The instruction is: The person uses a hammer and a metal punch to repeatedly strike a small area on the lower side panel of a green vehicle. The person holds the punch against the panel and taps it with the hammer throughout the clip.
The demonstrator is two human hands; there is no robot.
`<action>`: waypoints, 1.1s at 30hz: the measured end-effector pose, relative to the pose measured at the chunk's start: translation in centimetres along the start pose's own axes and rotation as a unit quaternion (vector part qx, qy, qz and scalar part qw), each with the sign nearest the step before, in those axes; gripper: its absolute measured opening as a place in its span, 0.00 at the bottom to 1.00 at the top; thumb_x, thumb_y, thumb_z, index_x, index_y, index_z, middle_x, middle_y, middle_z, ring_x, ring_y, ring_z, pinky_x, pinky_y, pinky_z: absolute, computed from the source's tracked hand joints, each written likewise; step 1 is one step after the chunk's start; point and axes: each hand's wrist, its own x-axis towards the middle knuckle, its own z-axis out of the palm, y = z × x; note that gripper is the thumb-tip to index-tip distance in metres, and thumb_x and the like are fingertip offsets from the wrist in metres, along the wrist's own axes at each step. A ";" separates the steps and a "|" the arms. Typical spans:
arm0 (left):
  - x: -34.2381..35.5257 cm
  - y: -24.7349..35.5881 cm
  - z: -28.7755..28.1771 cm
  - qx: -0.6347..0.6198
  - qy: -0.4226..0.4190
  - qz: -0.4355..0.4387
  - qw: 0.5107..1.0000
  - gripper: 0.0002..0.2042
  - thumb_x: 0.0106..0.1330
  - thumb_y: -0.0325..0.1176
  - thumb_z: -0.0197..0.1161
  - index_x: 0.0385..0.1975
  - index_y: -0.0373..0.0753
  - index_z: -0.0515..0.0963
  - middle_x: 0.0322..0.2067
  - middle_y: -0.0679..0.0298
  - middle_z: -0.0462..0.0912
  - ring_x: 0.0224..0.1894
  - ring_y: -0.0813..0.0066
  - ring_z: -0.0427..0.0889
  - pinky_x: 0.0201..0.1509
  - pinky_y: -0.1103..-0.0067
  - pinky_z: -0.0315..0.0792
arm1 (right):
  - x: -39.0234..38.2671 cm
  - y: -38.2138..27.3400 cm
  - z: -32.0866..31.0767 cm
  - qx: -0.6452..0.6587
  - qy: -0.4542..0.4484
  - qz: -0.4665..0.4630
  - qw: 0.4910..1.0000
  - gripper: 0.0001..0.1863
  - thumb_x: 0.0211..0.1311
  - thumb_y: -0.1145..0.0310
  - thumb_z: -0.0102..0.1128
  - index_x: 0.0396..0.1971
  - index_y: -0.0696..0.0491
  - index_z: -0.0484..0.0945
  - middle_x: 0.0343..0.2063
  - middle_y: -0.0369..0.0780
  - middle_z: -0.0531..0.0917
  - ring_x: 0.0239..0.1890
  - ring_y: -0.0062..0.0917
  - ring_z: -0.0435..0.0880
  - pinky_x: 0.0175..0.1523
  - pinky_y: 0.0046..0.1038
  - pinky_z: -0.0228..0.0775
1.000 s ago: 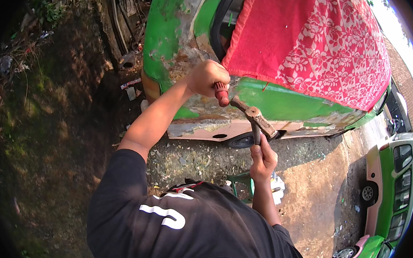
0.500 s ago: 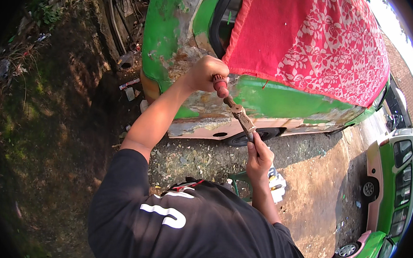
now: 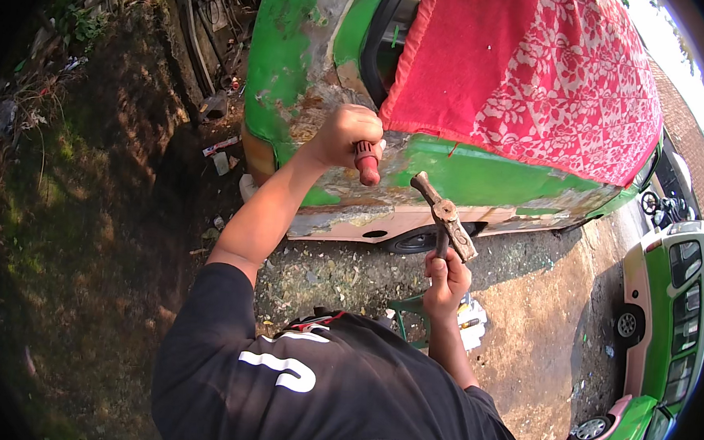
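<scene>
Left hand (image 3: 349, 135) grips red-handled tool (image 3: 366, 168); right hand (image 3: 447, 286) grips hammer (image 3: 444, 212), apart from tool.

Gap, open: between the tip of the red handle (image 3: 366, 169) in the left hand (image 3: 348, 133) and the hammer (image 3: 446, 216) head above the right hand (image 3: 447, 284). Obstacle, ahead: green van (image 3: 484, 173), its patched panel behind both tools; left-hand contact with it cannot be told. Obstacle, upper right: red patterned cloth (image 3: 565, 100), draped over the van. Obstacles, low, flanking the right forearm: green stool (image 3: 402, 305), white item (image 3: 474, 334). Passage: open air rightward from the right hand, toward the parked vehicle (image 3: 631, 370).
</scene>
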 end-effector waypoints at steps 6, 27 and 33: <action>0.3 -0.2 -0.1 0.013 -0.010 0.004 1.000 0.11 0.43 0.27 0.66 0.13 0.38 0.67 0.14 0.60 0.68 0.18 0.58 0.71 0.22 0.69 0.66 | 0.2 0.2 -0.4 -0.038 0.007 -0.016 0.999 0.18 0.69 0.58 0.56 0.35 0.62 0.78 0.21 0.33 0.77 0.22 0.13 0.71 0.29 0.17 0.63; 1.0 -0.7 0.5 -0.004 -0.013 -0.064 0.998 0.18 0.43 0.41 0.76 0.15 0.38 0.73 0.14 0.61 0.71 0.19 0.61 0.73 0.23 0.73 0.66 | 1.9 -2.7 0.6 -0.147 0.034 -0.193 0.970 0.12 0.52 0.81 0.58 0.38 0.67 0.77 0.26 0.44 0.81 0.23 0.34 0.77 0.41 0.35 0.69; 1.2 -0.5 0.7 -0.010 -0.013 -0.063 0.998 0.17 0.41 0.39 0.76 0.15 0.38 0.73 0.15 0.60 0.72 0.19 0.61 0.74 0.23 0.73 0.66 | 1.3 -2.1 -0.1 -0.091 0.018 -0.166 0.982 0.11 0.60 0.76 0.59 0.40 0.66 0.78 0.26 0.44 0.81 0.26 0.34 0.76 0.39 0.35 0.69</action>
